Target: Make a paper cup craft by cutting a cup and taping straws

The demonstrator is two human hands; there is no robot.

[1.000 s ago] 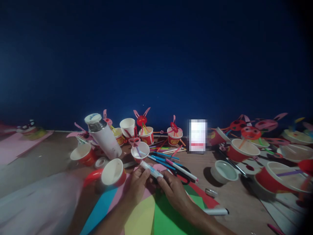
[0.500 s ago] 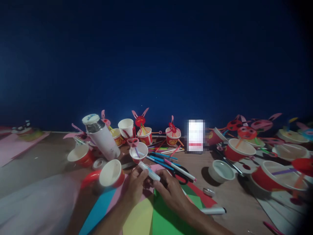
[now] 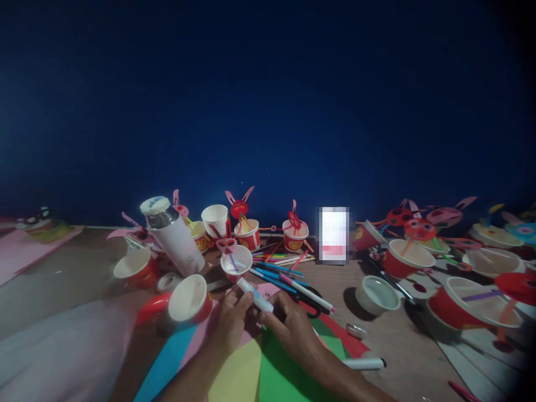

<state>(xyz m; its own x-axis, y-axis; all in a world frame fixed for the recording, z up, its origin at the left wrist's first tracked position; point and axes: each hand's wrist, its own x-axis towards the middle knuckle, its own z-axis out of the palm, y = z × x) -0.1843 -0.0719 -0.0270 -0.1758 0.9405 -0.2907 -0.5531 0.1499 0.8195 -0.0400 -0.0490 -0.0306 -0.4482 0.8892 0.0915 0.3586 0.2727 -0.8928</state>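
Observation:
A small white tube with pale blue print, looking like a glue stick (image 3: 256, 296), is tilted between my two hands. My left hand (image 3: 232, 318) is closed around its upper left part, the thumb lying along it. At the tube's lower right end, my right hand (image 3: 293, 324) is closed with thumb and fingers pinching it. The fingertips behind the tube are partly hidden. Under my hands lie sheets of green paper (image 3: 285, 368), yellow paper (image 3: 237, 368) and blue paper (image 3: 165, 360). Just beyond is a paper cup (image 3: 237, 265) with a pink-and-red paper figure.
A white thermos (image 3: 173, 237) and a tipped red cup (image 3: 190, 301) stand left. Markers (image 3: 307, 293) and black-handled scissors (image 3: 314, 304) lie beyond my right hand. Right are a water bowl (image 3: 378, 296), a clear cap (image 3: 355, 330), a white marker (image 3: 364, 363) and several decorated cups (image 3: 410, 259).
The view has shifted very slightly. Both hands keep their hold on the tube, with hardly any movement.

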